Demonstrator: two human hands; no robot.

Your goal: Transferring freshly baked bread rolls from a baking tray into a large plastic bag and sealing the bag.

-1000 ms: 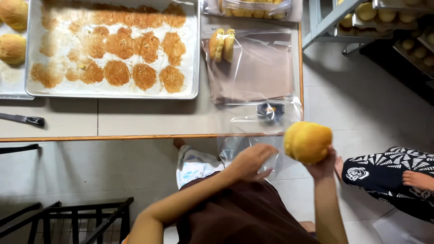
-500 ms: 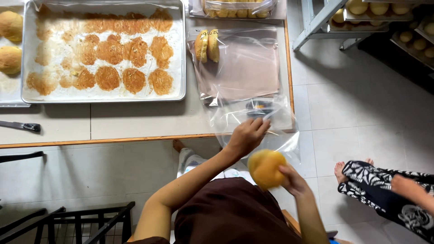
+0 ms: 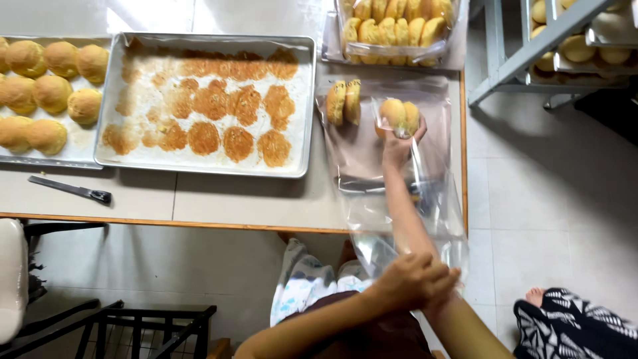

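From the head camera, the right hand (image 3: pixel 397 143) now reaches deep inside the clear plastic bag (image 3: pixel 425 199) that lies on the desk (image 3: pixel 232 199) with its mouth hanging over the near edge; its grip is closed around a golden bun (image 3: pixel 397 113), held at the far end of the bag just right of the two buns (image 3: pixel 344 102) already standing on edge there. Half a second ago that bun was out in the air near the body, below the desk edge, so it has travelled the whole length of the bag and is at the row, though the fingers have not let it go. The left hand (image 3: pixel 415 282) has dropped from the bag's opening on the desk to the overhanging mouth, where it pinches the plastic in a clenched grip and holds it open around the right forearm. To the left sits an emptied baking tray (image 3: pixel 302 100) marked with brown rings, further left a tray of unbagged buns (image 3: pixel 46 90), and a scraper (image 3: pixel 70 189) lies near the desk edge. A filled bag of buns (image 3: pixel 392 26) rests at the far side.
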